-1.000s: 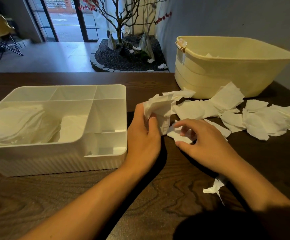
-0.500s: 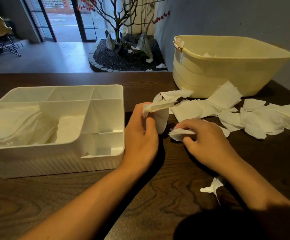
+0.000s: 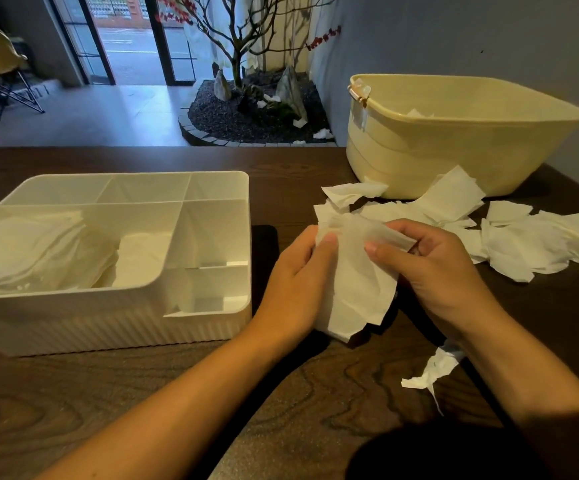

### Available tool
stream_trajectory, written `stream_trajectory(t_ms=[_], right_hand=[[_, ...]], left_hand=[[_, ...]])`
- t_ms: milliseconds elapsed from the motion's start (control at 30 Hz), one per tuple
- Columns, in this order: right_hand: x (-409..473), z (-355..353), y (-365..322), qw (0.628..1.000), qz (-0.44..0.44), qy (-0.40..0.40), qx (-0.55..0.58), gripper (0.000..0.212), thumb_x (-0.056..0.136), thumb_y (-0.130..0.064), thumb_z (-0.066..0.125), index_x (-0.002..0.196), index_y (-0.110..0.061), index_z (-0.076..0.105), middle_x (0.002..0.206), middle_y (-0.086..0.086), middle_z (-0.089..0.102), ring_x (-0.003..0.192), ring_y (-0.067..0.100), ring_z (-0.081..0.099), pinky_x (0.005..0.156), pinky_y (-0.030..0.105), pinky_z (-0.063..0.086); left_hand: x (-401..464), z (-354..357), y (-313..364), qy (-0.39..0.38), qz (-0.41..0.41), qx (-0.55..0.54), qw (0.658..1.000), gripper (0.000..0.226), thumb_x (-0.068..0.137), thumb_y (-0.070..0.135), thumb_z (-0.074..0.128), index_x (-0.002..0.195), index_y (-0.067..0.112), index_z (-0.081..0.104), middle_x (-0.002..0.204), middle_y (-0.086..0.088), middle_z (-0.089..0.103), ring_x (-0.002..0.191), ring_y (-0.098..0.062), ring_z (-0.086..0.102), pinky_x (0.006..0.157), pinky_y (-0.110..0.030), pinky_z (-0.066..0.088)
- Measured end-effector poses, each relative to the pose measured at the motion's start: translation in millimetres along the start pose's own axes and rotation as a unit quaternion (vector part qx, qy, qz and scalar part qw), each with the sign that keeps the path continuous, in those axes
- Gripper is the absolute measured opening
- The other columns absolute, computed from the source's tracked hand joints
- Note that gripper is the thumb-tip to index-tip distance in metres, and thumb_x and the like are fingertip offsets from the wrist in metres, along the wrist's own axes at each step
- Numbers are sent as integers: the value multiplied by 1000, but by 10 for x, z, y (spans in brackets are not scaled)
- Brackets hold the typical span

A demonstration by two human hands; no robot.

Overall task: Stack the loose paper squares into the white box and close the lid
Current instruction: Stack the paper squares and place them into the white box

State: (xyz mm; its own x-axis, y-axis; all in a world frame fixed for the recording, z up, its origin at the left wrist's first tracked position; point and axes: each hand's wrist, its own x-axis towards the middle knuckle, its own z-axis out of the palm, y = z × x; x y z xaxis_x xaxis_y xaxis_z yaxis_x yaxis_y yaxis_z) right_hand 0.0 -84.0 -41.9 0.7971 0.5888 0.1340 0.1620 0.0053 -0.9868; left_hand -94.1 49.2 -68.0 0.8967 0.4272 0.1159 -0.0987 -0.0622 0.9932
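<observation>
A white compartmented box [image 3: 212, 323] stands open on the dark wooden table at the left, with paper squares [image 3: 39, 251] lying in its large compartment. Just right of the box, my left hand [image 3: 295, 271] grips a small bundle of paper squares [image 3: 357, 289] held upright above the table. My right hand [image 3: 433, 268] pinches a paper square against the top of that bundle. Several loose paper squares [image 3: 523, 240] lie scattered on the table to the right. No lid is visible.
A cream plastic tub [image 3: 454, 143] stands at the back right with a bit of paper inside. A crumpled paper scrap [image 3: 433, 368] lies by my right forearm. A dark pad [image 3: 264, 251] lies beside the box. Beyond the table is an indoor rock garden with a bare tree [image 3: 246, 64].
My right hand lifted a paper square off the table and brought it left onto the bundle in my left hand. The bundle now hangs between both hands.
</observation>
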Motion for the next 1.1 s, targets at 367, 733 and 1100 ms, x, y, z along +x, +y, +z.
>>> stream_trajectory(t_ms=[367,733,1100], right_hand=[[18,0,93,982,-61,54,-172,14,91,-29,67,81,-19,70,67,-5,64,61,11,56,59,30,45],[84,-313,103,816,79,16,-572,38,90,-26,62,127,-30,56,127,1,54,116,22,50,87,38,46],[47,-155,-93,990,141,17,4,31,85,0,66,102,-25,74,98,6,67,83,17,66,70,32,56]], left_hand=[[27,-25,-45,-69,21,39,997,34,99,11,59,126,32,57,114,14,68,105,1,64,84,-16,54],[27,-18,-71,0,43,81,996,30,102,15,54,115,42,54,109,25,64,102,7,61,89,-21,55],[27,-21,-110,98,61,76,990,23,103,17,51,119,33,53,110,18,64,101,4,62,84,-20,55]])
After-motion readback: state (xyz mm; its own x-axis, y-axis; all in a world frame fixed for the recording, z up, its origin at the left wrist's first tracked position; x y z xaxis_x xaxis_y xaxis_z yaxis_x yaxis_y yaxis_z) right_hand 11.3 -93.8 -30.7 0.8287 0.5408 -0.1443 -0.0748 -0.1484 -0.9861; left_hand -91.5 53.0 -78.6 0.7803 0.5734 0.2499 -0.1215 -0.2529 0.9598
